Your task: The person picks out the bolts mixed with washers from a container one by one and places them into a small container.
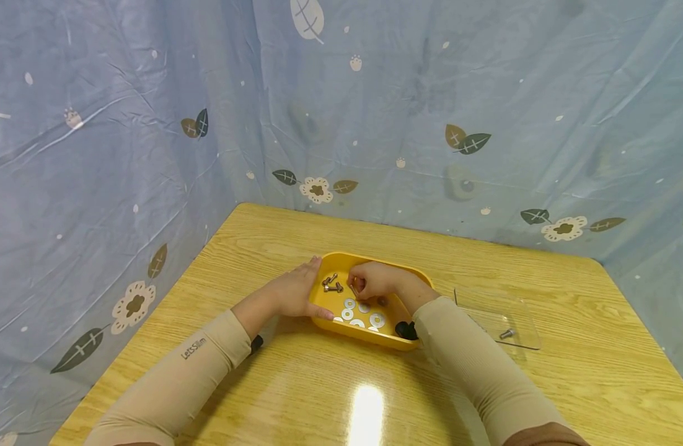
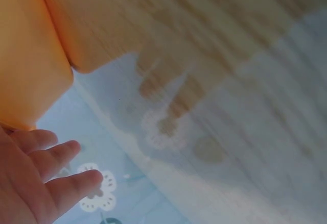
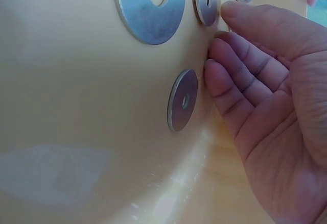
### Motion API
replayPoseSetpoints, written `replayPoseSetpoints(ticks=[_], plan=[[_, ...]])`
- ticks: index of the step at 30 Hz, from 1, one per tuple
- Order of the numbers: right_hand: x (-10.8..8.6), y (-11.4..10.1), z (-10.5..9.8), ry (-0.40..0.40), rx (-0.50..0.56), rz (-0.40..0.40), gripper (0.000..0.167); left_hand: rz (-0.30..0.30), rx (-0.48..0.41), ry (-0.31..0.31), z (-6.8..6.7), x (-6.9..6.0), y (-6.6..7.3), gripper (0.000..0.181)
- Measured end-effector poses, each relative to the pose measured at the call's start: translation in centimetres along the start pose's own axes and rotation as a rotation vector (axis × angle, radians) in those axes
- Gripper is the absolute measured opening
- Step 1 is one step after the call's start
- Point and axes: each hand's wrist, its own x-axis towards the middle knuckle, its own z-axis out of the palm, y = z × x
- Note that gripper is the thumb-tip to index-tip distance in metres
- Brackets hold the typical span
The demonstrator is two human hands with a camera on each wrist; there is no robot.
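Note:
A shallow yellow tray (image 1: 354, 334) sits on the wooden table, holding several flat washers (image 1: 377, 320) and a cluster of metal bolts (image 1: 333, 287) at its left. My left hand (image 1: 293, 292) rests against the tray's left end, its thumb over the near rim. In the left wrist view its fingers (image 2: 76, 183) look straight beside the orange-yellow wall. Inside the tray, my right hand (image 1: 375, 280) has curled fingers and seems to pinch a small bolt (image 1: 353, 290). The right wrist view shows washers (image 3: 183, 100) near these fingertips; the pinch itself is mostly hidden.
Right of the tray lies a clear plastic plate (image 1: 481, 310) with a bolt (image 1: 507, 334) on it. A black object (image 1: 406, 330) sits in the tray's near right corner. Another dark item (image 1: 256, 344) shows beside the left forearm. Patterned curtain (image 1: 375, 124) borders the table behind and left.

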Motion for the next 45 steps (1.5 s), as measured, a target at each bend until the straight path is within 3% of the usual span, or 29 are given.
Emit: replayPoseSetpoints(ticks=[12, 23, 41, 45], plan=[[-0.5, -0.4, -1.1, 0.072, -0.022, -0.126, 0.025, 0.012, 0.0, 0.005, 0.1, 0.2, -0.2, 0.128], [-1.5, -1.4, -2.2, 0.112, 0.051, -0.149, 0.024, -0.015, 0.004, -0.002, 0.1, 0.2, 0.0, 0.126], [-6.5, -1.4, -7.1, 0.164, 0.168, -0.178, 0.027, 0.008, 0.092, -0.031, -0.6, -0.3, 0.4, 0.127], [-8.0, -0.7, -8.1, 0.216, 0.132, -0.184, 0.024, 0.029, 0.117, -0.042, -0.8, -0.4, 0.5, 0.125]])
